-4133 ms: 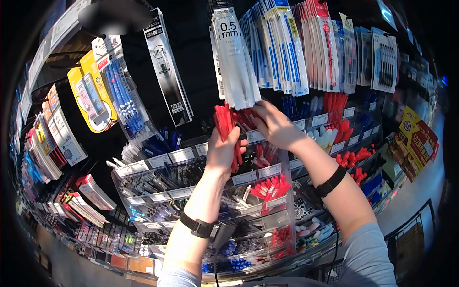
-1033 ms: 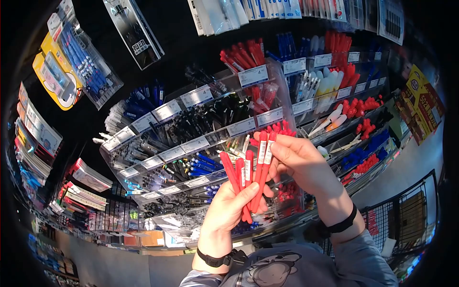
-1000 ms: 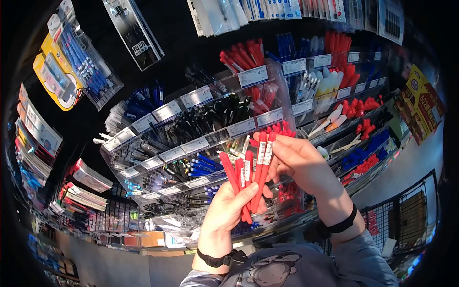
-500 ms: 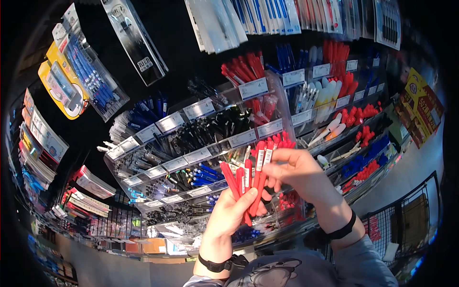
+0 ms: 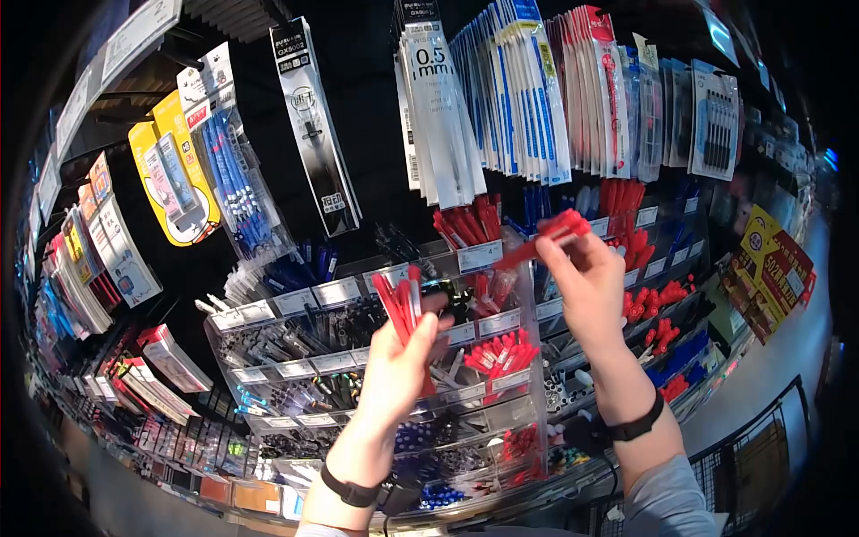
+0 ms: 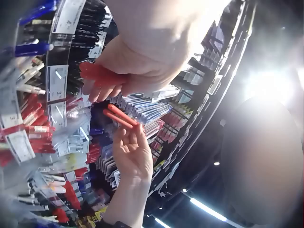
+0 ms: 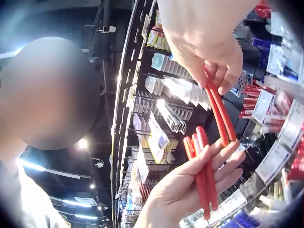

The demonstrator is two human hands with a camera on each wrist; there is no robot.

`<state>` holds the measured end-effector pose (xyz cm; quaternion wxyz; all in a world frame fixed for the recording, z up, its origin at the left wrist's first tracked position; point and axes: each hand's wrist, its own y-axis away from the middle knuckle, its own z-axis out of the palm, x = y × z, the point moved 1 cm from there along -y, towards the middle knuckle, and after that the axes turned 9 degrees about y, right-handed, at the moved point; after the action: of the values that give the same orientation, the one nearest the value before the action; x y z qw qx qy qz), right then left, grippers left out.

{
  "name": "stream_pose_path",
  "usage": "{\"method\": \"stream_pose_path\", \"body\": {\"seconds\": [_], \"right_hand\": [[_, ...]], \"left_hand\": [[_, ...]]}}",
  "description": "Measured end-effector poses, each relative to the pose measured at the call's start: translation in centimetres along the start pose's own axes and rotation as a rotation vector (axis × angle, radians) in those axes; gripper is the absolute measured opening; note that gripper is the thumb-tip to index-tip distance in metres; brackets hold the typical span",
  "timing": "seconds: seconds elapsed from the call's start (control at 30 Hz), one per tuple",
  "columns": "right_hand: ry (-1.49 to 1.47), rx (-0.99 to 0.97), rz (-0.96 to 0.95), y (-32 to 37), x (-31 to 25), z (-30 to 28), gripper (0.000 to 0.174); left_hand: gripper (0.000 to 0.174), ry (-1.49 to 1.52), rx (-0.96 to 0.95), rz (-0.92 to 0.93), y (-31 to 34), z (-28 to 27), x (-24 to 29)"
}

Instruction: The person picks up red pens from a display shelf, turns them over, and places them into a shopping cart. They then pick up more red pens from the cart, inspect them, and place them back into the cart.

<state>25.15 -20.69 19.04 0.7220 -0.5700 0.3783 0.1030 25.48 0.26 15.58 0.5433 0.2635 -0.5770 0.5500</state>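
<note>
My left hand [image 5: 404,351] grips a small bundle of red pens [image 5: 399,304], held upright in front of the clear tiered pen bins [image 5: 501,320]. My right hand [image 5: 580,268] is raised higher and to the right. It pinches two red pens [image 5: 544,238] whose far ends point left toward the top bin of red pens [image 5: 467,227]. In the right wrist view the right hand [image 7: 209,54] holds the two pens [image 7: 219,114] above the left hand [image 7: 190,190] and its bundle [image 7: 202,176]. The left wrist view shows the left hand [image 6: 137,61] on the bundle [image 6: 97,73].
Packs of refills [image 5: 519,89] hang on hooks above the bins. Bins of black pens [image 5: 313,336] and blue pens [image 5: 304,264] lie to the left, with red and blue ones to the right. A yellow sign [image 5: 774,259] and a wire basket [image 5: 761,465] are at the right.
The hands have risen and parted. My right hand drew two red pens out of the bundle and lifted them up and right toward the top bin. My head tilted upward.
</note>
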Motion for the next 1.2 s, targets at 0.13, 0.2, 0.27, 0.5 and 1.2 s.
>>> {"method": "stream_pose_path", "body": {"seconds": [0.13, 0.2, 0.27, 0.5, 1.2], "right_hand": [[0.271, 0.11, -0.257, -3.2, 2.9, 1.3, 0.016], [0.241, 0.12, -0.284, -4.1, 3.6, 2.1, 0.014], [0.331, 0.094, -0.232, -4.7, 3.3, 2.4, 0.013], [0.58, 0.072, -0.2, -7.3, 6.4, 3.8, 0.018], [0.833, -0.337, -0.703, -7.4, 8.5, 4.2, 0.05]], "left_hand": [[0.037, 0.07, 0.02, 0.032, -3.5, 0.6, 0.7], [0.033, 0.038, 0.03, 0.051, -5.3, 0.6, 0.3], [0.032, 0.04, 0.033, 0.054, -6.6, 0.5, 0.0], [0.032, 0.052, 0.026, 0.083, -8.6, 1.1, 0.3], [0.03, -0.033, -0.085, 0.092, -10.4, 0.5, -0.2]]}}
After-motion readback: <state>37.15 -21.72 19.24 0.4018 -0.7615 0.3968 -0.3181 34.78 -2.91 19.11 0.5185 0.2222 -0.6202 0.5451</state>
